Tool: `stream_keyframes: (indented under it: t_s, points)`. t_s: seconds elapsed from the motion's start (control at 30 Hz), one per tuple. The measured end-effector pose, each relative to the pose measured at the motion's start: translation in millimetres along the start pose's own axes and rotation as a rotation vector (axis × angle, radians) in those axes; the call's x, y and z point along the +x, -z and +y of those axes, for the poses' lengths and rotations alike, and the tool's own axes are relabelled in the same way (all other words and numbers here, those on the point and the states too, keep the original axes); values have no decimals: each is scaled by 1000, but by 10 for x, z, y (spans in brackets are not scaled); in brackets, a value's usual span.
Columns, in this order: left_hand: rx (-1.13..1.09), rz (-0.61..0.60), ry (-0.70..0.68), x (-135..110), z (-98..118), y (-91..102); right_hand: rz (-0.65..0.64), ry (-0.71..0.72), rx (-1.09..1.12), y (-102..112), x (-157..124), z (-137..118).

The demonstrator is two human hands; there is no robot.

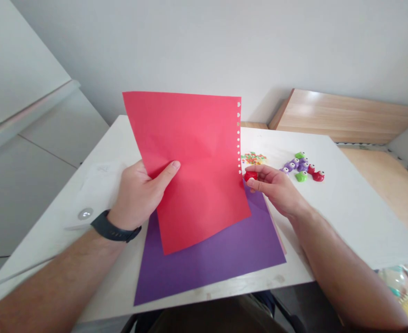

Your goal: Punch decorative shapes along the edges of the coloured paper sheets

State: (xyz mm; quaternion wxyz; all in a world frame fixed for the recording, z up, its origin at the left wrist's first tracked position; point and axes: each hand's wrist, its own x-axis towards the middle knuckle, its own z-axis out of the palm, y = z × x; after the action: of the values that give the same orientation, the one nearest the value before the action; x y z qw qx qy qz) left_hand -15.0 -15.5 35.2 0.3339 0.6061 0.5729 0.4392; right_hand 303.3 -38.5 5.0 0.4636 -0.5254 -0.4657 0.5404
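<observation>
A red sheet of paper (200, 138) is held up in front of me, tilted, with a column of small punched shapes, hearts and stars among them, along its right edge. My left hand (139, 189) grips it at the left edge, thumb on the front and the fingers hidden behind. At the sheet's right edge, my right hand (273, 185) closes around a small red craft punch (250, 176), just below the lowest hole. Beneath the red sheet lies a purple sheet (210, 268) on the white table (338, 208).
Tiny coloured paper cut-outs (254, 158) are scattered behind my right hand. Several purple, green and red craft punches (301, 165) stand farther right. A clear plastic bag (96, 194) lies at the left. A wooden panel (342, 113) rises behind the table.
</observation>
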Motion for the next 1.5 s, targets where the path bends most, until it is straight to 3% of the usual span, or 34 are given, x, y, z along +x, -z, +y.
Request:
stream_keyframes:
  t_s: [0.5,1.5]
  points:
    - [6,47,-118,39,-257,-37,-29,-22,29,13,6,30]
    - [26,48,-125,26,-274,-34,-73,-3,15,30,-9,47]
